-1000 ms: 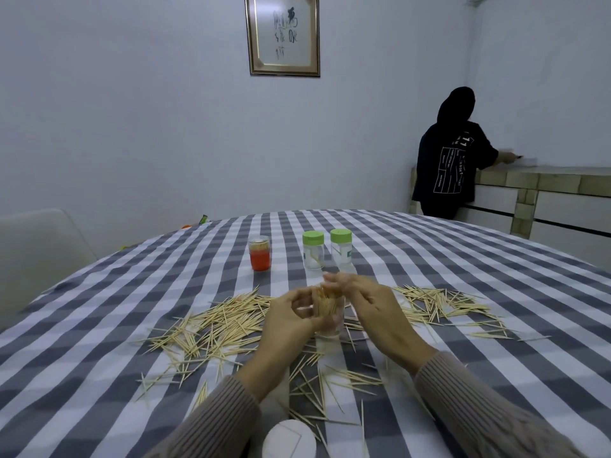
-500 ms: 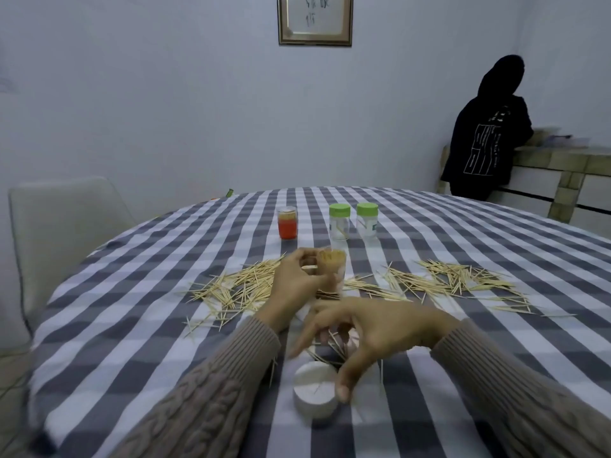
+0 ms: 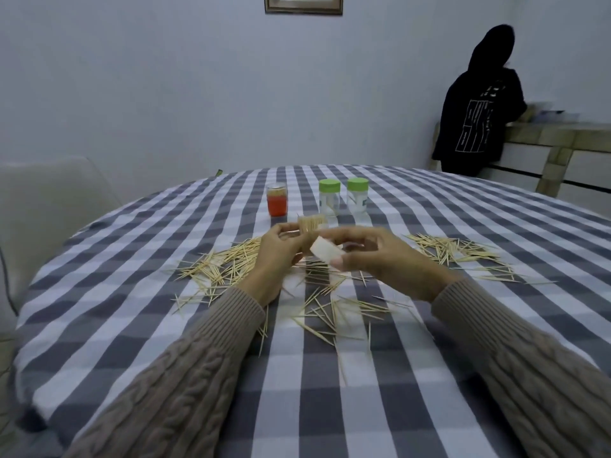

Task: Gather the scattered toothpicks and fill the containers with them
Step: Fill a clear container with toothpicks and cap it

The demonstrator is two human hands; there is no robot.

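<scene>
My left hand (image 3: 277, 249) grips a clear container packed with toothpicks (image 3: 310, 224), held upright above the checked tablecloth (image 3: 132, 325). My right hand (image 3: 380, 256) pinches a white round lid (image 3: 325, 253), tilted and just in front of the container's lower part. Loose toothpicks lie in a heap at the left (image 3: 224, 262), another heap at the right (image 3: 456, 252), and a scatter in front of my hands (image 3: 330, 312). Behind stand an orange open jar (image 3: 276, 200) and two clear containers with green lids (image 3: 329, 197) (image 3: 357, 195).
A pale chair (image 3: 43, 206) stands at the table's left edge. A person in a black hooded top (image 3: 479, 104) stands at a counter (image 3: 562, 140) at the back right, facing away. A framed picture (image 3: 303, 3) hangs on the wall.
My right hand picked the white lid up from the cloth near the front edge and raised it to the container in my left hand. The camera view shifted downward.
</scene>
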